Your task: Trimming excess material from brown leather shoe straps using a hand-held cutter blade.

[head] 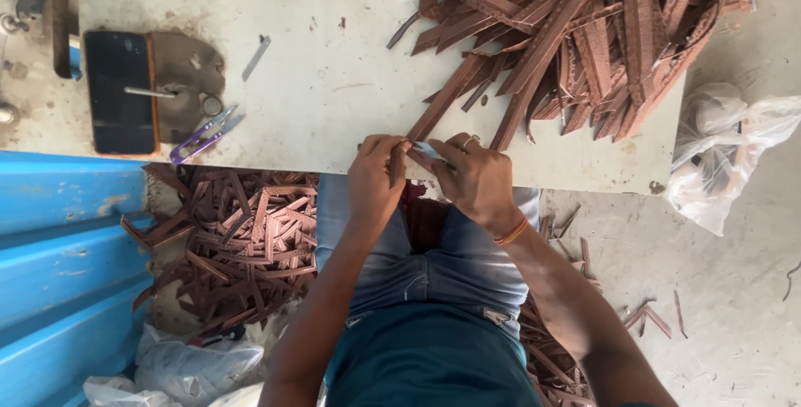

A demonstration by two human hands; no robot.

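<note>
We sit at table edge, jeans and teal shirt at 6 o'clock.

L hand (377,175) and R hand (474,182) close together, nearly touching, just over the near rim of the white table (334,81). L fingers pinched shut on the near end of a brown strip (434,111), which runs up toward 1 o'clock. R hand closed round a small pale-blue tool (425,150), tip at the strip end; tool type unclear. Ring on R finger, orange band on R wrist.

Floor at 8 o'clock: heap of cut brown pieces (242,248). More scraps at 4 o'clock. Clear plastic bag (717,156) at 3 o'clock.

On table, 10 o'clock: purple thread snips (203,136), beside them a dark phone (121,91) in an orange case.

Far side, 1 o'clock: big pile of long brown strips (601,31); the held strip joins it.
</note>
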